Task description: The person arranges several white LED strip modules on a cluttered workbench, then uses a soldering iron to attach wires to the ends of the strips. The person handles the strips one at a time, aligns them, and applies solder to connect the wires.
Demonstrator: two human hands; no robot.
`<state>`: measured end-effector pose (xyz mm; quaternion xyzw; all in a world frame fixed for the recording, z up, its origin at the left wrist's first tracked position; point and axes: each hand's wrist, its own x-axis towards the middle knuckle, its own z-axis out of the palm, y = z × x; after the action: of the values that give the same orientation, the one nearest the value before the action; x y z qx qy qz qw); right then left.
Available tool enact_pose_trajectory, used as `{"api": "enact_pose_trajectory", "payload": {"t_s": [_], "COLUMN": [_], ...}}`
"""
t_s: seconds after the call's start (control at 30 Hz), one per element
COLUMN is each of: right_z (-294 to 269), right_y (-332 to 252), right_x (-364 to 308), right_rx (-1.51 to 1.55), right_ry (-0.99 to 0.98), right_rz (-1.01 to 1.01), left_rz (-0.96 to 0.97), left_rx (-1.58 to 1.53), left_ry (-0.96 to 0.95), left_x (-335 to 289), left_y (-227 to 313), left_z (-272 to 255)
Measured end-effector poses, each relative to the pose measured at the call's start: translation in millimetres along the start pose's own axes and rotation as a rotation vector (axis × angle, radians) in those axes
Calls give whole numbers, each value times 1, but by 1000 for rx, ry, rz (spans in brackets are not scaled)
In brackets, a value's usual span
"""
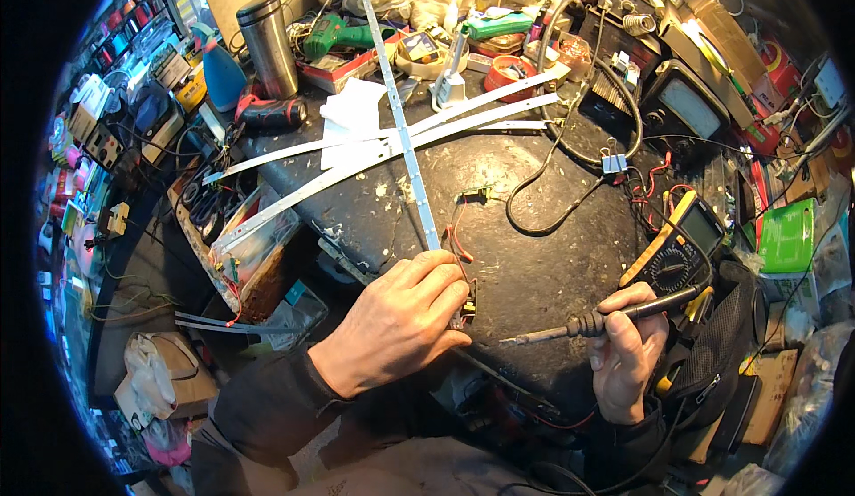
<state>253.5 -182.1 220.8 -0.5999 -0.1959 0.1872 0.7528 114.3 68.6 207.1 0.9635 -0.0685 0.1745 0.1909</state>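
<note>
My left hand [392, 322] is closed over the near end of a long, narrow LED strip [408, 149], which runs away from me across the black bench top [552, 264]. Right at its fingertips is a small circuit board [470, 304], partly hidden by the fingers. Red and dark wires [458, 239] lead up from there to another small board [475, 195]. My right hand [628, 349] grips a soldering iron [583, 324] like a pen. Its tip points left toward the small board, apart from it. Several white strips [356, 172] lie crosswise under the held strip.
A yellow-edged multimeter [681, 247] lies to the right, below a thick looped cable [637, 109]. At the back stand a steel tumbler [267, 46], a red drill [272, 111], a green glue gun [338, 37] and a red ring of tape [510, 76]. White paper [354, 113] lies under the strips.
</note>
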Motion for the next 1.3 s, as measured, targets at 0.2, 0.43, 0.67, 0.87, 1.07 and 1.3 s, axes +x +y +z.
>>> {"api": "enact_pose_trajectory", "payload": {"t_s": [0.2,0.43,0.67,0.87,1.07,1.3], "right_z": [-3,-2,4,6,7,11], "right_y": [0,-2,1,2,5,4], "right_x": [-1,-1,-1,-1,0,-6], "right_rx": [11,20,-42,-76,-74,-47], "right_ry": [-11,13,42,17,30,-162], "right_rz": [-19,0,7,17,11,159], "left_rz": [61,154,-121,-98,-326,-1045], "left_rx": [-47,-145,-172,-231,-244,-1424], "left_ry": [-41,-23,344,302,567,407], "left_x": [-5,-19,-46,-51,-67,-83], "left_y": [12,9,17,15,23,52], "left_z": [7,10,25,43,44,56]}}
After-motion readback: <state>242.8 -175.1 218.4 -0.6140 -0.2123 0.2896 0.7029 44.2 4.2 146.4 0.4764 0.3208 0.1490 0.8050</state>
